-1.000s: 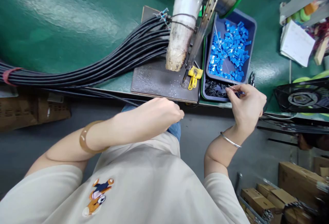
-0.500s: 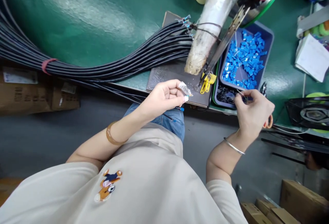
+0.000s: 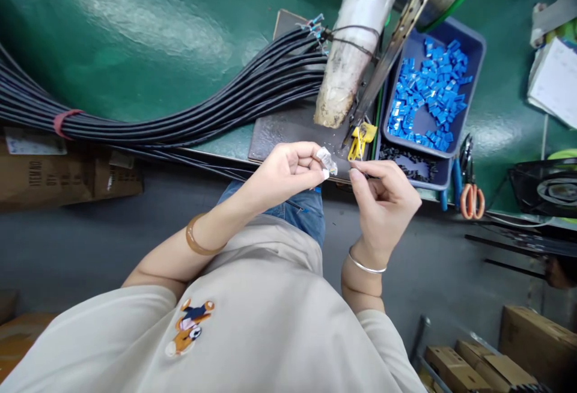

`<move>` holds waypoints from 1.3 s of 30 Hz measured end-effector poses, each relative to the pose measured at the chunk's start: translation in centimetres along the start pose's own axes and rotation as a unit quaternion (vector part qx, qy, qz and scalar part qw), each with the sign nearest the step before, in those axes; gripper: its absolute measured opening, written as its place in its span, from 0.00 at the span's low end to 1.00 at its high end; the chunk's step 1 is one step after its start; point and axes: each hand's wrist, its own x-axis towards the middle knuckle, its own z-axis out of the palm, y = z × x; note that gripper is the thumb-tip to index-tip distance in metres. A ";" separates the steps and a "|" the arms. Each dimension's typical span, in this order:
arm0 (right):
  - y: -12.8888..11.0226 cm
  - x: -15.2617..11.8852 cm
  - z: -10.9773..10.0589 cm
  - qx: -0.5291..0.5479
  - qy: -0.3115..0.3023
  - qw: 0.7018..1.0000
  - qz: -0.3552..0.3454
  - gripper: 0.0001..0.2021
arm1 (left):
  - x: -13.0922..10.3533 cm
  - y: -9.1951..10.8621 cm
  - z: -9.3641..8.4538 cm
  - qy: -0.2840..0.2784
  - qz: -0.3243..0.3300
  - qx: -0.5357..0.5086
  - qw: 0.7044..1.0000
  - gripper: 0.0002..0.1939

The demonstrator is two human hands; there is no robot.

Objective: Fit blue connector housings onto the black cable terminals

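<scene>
My left hand [image 3: 295,167] is closed in a pinch around a stripped cable end [image 3: 327,161], where crumpled silvery foil and thin coloured wires stick out past the fingertips. To its right, my right hand [image 3: 385,194] has thumb and forefinger pressed together on a thin white strand [image 3: 360,145], which rises from the fingertips. A small gap separates the two hands. Just beyond them lies a yellow tool [image 3: 363,140] on a dark board [image 3: 283,131]. The lower part of the held cable is hidden by my left hand and forearm.
A bundle of black cables [image 3: 180,125], tied with a red band [image 3: 64,124], crosses the left side. A wrapped post [image 3: 347,50] and a metal bar [image 3: 392,56] slant over the board. At right are a tray [image 3: 478,65] of blue connectors, black pieces [image 3: 417,167] and orange-handled scissors [image 3: 472,201].
My right hand has moved left from the tray of black pieces to beside my left hand, still pinched. The left hand stays nearly in place; the scissors have come into fuller view.
</scene>
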 end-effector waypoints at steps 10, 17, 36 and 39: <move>0.4 -0.6 0.9 -0.016 0.003 0.999 -0.042 0.05 | 0.1 -0.3 -0.5 -0.009 0.014 -0.007 1.000 0.04; 0.3 -0.4 0.9 0.074 0.019 0.996 0.050 0.04 | 0.1 0.2 0.0 0.019 0.000 0.028 0.999 0.05; 0.2 -0.3 1.3 0.071 -0.017 0.997 0.037 0.04 | 0.0 -0.3 0.1 0.003 0.054 0.110 0.992 0.04; -0.1 -0.2 1.0 0.027 -0.034 0.999 -0.012 0.02 | 0.0 -0.6 -0.1 -0.011 0.053 0.127 0.990 0.04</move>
